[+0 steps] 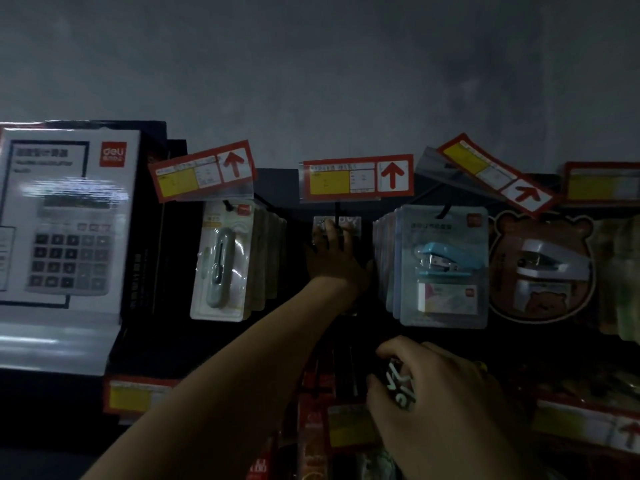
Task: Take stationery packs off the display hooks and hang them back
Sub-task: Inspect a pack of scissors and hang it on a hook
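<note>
Right hand: your right hand point(440, 403) is closest to you at lower right, with the fingers curled round a dark pack point(401, 386).
Held pack: bold white lettering shows between your fingers, too broken up to read. It is held low, well below the top row of hooks.
Left hand: your left hand point(334, 258) reaches up to the middle hook point(336, 209), back toward you. Its fingertips lie on the pale header of the hanging pack point(351, 224). You cannot tell whether they pinch it.
Hanging pack: its header carries similar angular lettering, unreadable, and the body is hidden behind your hand.
Middle tag: a red-framed price tag point(356, 178) with a yellow panel and a red up-arrow. Its small print is blurred.
Left neighbour: a cutter pack point(221, 261) fronts a stack of the same, with a small red logo at the top.
Right neighbour: a blue stapler pack point(446, 265), with a bear-shaped pack point(540, 268) just beside it.
Far left: a white calculator box point(65, 216) with "deli" in a red square.
Tilted tag: a price tag point(495, 174) slanting down to the right, same red arrow.
</note>
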`<action>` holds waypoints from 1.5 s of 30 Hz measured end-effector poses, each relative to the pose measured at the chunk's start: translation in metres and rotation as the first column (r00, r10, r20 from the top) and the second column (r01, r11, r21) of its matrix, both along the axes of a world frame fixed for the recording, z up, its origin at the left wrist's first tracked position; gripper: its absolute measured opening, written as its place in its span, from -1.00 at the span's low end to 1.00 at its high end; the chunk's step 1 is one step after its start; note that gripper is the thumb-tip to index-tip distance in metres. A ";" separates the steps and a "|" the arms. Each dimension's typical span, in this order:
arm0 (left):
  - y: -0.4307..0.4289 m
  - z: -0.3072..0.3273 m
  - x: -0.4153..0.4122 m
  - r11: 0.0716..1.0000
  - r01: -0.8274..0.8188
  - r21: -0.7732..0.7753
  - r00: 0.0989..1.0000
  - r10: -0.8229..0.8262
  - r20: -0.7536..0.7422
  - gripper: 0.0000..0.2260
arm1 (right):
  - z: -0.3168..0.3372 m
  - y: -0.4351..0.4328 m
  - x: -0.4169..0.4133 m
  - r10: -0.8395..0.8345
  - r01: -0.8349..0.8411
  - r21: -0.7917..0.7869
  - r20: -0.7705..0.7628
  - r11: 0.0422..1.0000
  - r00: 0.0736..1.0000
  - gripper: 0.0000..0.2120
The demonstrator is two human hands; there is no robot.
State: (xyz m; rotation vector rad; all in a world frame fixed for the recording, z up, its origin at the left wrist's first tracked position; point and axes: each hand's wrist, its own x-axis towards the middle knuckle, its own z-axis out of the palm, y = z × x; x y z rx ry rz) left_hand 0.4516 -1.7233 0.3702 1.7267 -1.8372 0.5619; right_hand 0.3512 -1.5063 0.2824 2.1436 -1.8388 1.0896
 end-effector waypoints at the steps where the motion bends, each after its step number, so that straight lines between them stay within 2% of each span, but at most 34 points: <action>1: 0.003 0.001 0.001 1.000 0.006 0.016 1.000 -0.006 -0.001 -0.22 | 0.000 0.001 0.000 0.004 -0.004 0.001 0.010 1.000 1.000 -0.71; 6: 0.022 0.004 0.007 0.997 0.045 0.062 0.999 -0.044 -0.022 -0.21 | 0.001 0.003 0.002 0.008 -0.007 -0.015 0.045 1.000 0.999 -0.69; 9: 0.032 0.005 0.012 0.984 0.094 0.154 0.994 -0.084 -0.075 -0.21 | 0.000 0.005 0.001 0.027 -0.025 -0.030 0.082 0.999 0.996 -0.70; 14: 0.062 -0.010 0.029 0.929 0.324 0.177 0.933 -0.282 -0.225 -0.30 | -0.001 0.010 -0.001 0.055 -0.053 -0.015 0.222 0.998 0.973 -0.66; 16: 0.083 -0.019 0.041 0.900 0.414 0.138 0.894 -0.373 -0.249 -0.37 | -0.003 0.008 -0.001 0.097 -0.076 -0.078 0.309 0.994 0.946 -0.62; 19: 0.120 -0.033 0.058 0.917 0.396 0.051 0.909 -0.383 -0.166 -0.38 | -0.003 0.007 -0.001 0.130 -0.063 -0.187 0.369 0.980 0.920 -0.53; 21: 0.146 -0.043 0.066 0.927 0.368 -0.076 0.919 -0.375 -0.119 -0.40 | 0.002 0.008 0.000 0.164 -0.065 -0.246 0.407 0.967 0.899 -0.47; 23: 0.172 -0.054 0.073 0.886 0.401 -0.233 0.893 -0.435 -0.117 -0.48 | 0.011 0.012 0.002 0.210 -0.093 -0.268 0.453 0.959 0.866 -0.44; 25: 0.190 -0.065 0.080 0.811 0.475 -0.342 0.810 -0.555 -0.192 -0.58 | 0.020 0.016 0.006 0.233 -0.113 -0.256 0.508 0.960 0.829 -0.45; 28: 0.215 -0.075 0.082 0.696 0.593 -0.406 0.530 -0.717 -0.453 -0.67 | 0.029 0.018 0.016 0.286 -0.155 -0.267 0.575 0.951 0.766 -0.42; 31: 0.242 -0.080 0.080 0.619 0.676 -0.400 0.220 -0.687 -0.692 -0.53 | 0.032 0.017 0.027 0.295 -0.131 -0.302 0.600 0.944 0.744 -0.33; 32: 0.249 -0.081 0.079 0.593 0.703 -0.393 0.134 -0.653 -0.745 -0.51 | 0.032 0.015 0.031 0.298 -0.122 -0.313 0.609 0.942 0.735 -0.34; 33: 0.255 -0.082 0.078 0.565 0.729 -0.387 0.086 -0.636 -0.767 -0.52 | 0.032 0.012 0.033 0.301 -0.116 -0.324 0.612 0.939 0.731 -0.37; 35: 0.263 -0.086 0.075 0.537 0.754 -0.378 0.098 -0.662 -0.743 -0.62 | 0.032 0.006 0.038 0.299 -0.102 -0.334 0.612 0.937 0.732 -0.44; 37: 0.267 -0.088 0.072 0.556 0.744 -0.371 0.164 -0.690 -0.705 -0.73 | 0.032 0.004 0.042 0.273 -0.071 -0.320 0.648 0.945 0.711 -0.54; 39: 0.268 -0.090 0.072 0.562 0.732 -0.386 0.189 -0.711 -0.677 -0.76 | 0.031 0.006 0.043 0.255 -0.058 -0.309 0.650 0.949 0.716 -0.63; 41: 0.266 -0.093 0.073 0.566 0.708 -0.423 0.170 -0.718 -0.675 -0.79 | 0.030 0.008 0.042 0.299 -0.098 -0.329 0.644 0.939 0.704 -0.62; 45: 0.264 -0.093 0.079 0.593 0.649 -0.476 0.099 -0.686 -0.721 -0.81 | 0.026 0.013 0.033 0.391 -0.250 -0.300 0.732 0.920 0.558 -0.57</action>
